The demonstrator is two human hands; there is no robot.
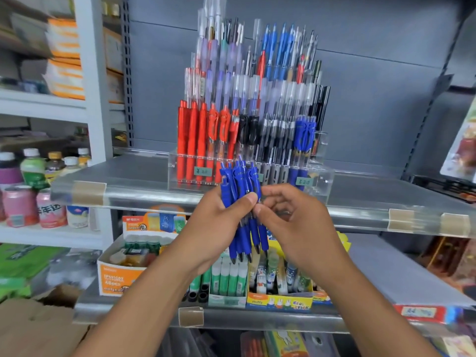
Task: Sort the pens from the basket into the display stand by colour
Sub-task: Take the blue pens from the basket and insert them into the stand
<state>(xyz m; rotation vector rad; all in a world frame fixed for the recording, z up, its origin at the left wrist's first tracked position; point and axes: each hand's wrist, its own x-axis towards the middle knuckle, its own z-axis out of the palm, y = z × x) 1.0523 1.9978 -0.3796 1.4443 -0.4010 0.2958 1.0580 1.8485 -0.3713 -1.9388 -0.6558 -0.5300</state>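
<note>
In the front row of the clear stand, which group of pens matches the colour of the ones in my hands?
The blue clip pens at the row's right end, beyond the red pens and black pens.

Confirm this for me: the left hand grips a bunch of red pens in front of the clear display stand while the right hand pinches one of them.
Not quite. The head view shows that the bunch of pens is blue, not red. The rest holds: the left hand grips it in front of the clear display stand, and the right hand pinches one of them.
</note>
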